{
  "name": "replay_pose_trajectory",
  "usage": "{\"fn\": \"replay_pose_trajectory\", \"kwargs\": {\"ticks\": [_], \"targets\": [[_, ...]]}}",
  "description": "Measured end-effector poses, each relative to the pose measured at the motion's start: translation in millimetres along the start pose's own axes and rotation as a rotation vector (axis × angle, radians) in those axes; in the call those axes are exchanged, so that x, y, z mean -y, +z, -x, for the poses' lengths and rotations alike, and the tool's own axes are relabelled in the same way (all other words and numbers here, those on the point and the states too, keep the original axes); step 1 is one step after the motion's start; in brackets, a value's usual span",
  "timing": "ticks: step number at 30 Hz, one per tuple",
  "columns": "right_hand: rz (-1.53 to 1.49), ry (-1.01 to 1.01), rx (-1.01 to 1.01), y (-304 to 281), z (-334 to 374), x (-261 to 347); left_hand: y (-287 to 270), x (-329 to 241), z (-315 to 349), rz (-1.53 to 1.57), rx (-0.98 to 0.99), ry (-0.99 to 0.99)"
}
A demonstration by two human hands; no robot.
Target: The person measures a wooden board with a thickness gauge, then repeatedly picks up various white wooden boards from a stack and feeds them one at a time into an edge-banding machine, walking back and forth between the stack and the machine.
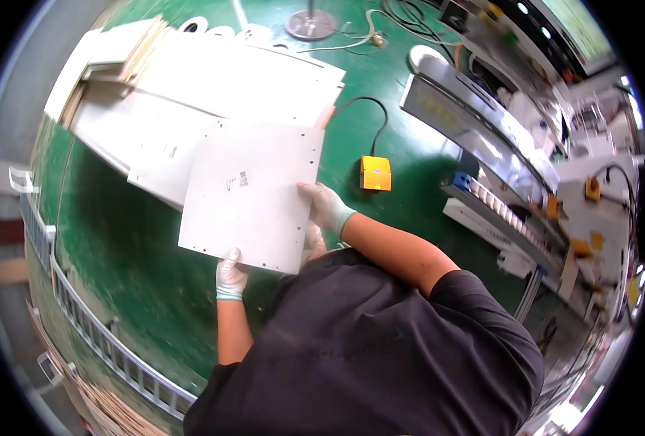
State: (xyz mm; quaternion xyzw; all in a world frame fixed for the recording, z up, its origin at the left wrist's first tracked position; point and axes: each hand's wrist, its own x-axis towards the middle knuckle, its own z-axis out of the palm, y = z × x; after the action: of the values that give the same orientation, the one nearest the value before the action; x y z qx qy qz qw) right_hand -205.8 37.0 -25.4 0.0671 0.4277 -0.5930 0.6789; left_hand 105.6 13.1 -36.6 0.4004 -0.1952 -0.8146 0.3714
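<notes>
A white, nearly square panel (257,196) is held up in front of my body. Small dark holes run along its right and lower edges, and a small printed mark lies near its middle. My left hand (230,277), in a pale glove with a green cuff, pinches the lower edge with the thumb on top. At the right edge, my right hand (328,208), gloved alike, grips the panel with its thumb over the face. The fingers beneath are hidden. Something pale shows under the panel's lower right corner; I cannot make out what.
White boards (213,76) lie beyond the panel, with wooden strips (143,54) at their far left. A yellow foot pedal (375,174) with a black cable sits on the green floor. To the right stands a machine (475,109) with a roller row (508,211). A metal railing (112,345) curves along the left.
</notes>
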Motion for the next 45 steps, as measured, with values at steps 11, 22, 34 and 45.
{"fn": "replay_pose_trajectory", "kwargs": {"ticks": [11,22,34,45], "targets": [[0.07,-0.458,0.128,-188.1,233.4,98.7,213.2,-47.0,-146.0,-0.65,0.772,-0.316],[-0.586,-0.884,-0.825,-236.5,274.7,-22.6,450.3,193.5,-154.1,-1.46,1.194,0.11],[-1.12,-1.161,-0.79,-287.5,276.5,63.7,325.0,197.0,-170.2,-1.211,0.626,-0.369],[-1.37,-1.061,-0.56,-351.1,298.7,148.4,128.8,154.1,-127.9,-2.114,0.787,-0.039]]}}
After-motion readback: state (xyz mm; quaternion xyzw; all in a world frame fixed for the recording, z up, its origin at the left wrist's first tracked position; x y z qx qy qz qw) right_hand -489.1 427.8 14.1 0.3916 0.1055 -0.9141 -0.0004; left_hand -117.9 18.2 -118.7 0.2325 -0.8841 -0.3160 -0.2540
